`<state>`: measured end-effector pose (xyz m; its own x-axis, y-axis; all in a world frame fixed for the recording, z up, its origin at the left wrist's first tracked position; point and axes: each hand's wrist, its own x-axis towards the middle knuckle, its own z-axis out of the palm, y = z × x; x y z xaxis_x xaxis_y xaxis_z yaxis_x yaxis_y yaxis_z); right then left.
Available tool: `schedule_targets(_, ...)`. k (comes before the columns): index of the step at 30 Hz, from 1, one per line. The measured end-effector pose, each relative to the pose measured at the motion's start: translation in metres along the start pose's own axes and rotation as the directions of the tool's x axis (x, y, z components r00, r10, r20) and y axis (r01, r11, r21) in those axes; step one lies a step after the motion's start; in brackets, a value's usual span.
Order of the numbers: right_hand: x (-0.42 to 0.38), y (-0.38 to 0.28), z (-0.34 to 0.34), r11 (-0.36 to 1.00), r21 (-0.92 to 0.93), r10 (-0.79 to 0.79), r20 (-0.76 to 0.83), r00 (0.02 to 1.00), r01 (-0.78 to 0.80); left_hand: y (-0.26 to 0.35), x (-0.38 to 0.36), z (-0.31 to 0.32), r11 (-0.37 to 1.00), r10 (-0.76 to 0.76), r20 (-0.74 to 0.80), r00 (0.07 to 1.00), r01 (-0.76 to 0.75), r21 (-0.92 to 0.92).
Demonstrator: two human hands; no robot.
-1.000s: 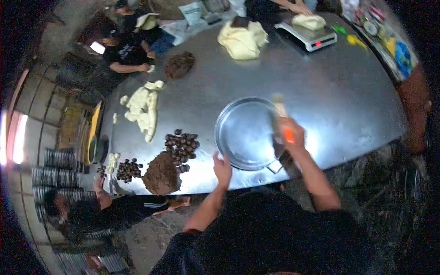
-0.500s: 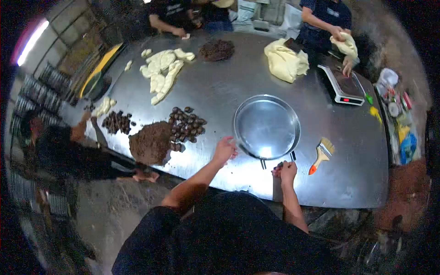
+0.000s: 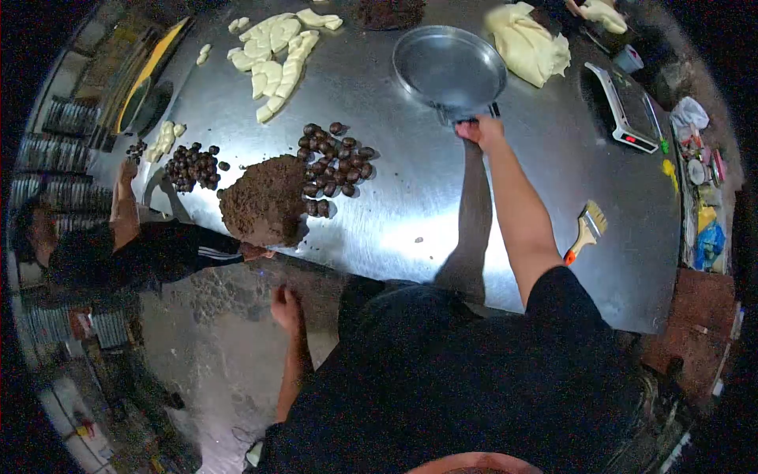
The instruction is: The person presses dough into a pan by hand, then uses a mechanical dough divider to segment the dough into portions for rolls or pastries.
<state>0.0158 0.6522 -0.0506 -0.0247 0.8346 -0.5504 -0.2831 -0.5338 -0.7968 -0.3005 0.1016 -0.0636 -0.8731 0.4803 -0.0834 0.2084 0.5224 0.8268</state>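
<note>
The metal table is stretching out under and around my right hand. A co-worker in dark clothes is leaning in at the table's edge, well off to the left of both my hands. The round metal pan is sitting just beyond my right hand, which is clenching its near edge at the handle; I can't quite tell whether its base is touching the table. The brown crumbly mound is lying left of that hand and closer to my body, and the cut dough pieces are spreading out farther away on the same side. The big dough lump is resting beyond my right hand and a little to its right, beside the pan. The scale is standing well to the right, showing red digits. The near cluster of dark balls is lying between that hand and the mound, and the far cluster is lying past the mound. My left hand is hanging off the table's near side, loosely curled and released, holding nothing. The brush is lying to the right of my right hand, nearer my body.
</note>
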Motion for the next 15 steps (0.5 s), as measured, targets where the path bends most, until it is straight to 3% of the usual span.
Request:
schedule_targets(2,-0.004,-0.011,0.031,0.998,-0.048,0.039,0.040,0.998,-0.037,-0.098,-0.007,-0.028,0.972,-0.199,0.137,0.970,0.179,0.150)
schedule_targets(3,0.004,-0.014,0.039,0.993,-0.110,0.051,0.097,0.994,-0.040,-0.112,-0.032,-0.043,0.935,-0.346,0.269,0.899,0.309,0.171)
schedule_targets(6,0.044,-0.019,0.055,0.992,-0.120,0.034,0.019,0.999,-0.031,-0.141,-0.089,-0.066,0.844,-0.530,0.419,0.737,0.409,0.347)
schedule_targets(10,0.056,-0.026,0.066,0.997,-0.072,0.019,-0.074,0.997,-0.024,-0.133,-0.119,-0.062,0.756,-0.653,0.423,0.628,0.510,0.410)
schedule_targets(15,0.042,-0.038,0.063,0.996,-0.058,0.067,-0.024,0.997,-0.068,-0.114,-0.101,-0.053,0.778,-0.628,0.410,0.662,0.516,0.358)
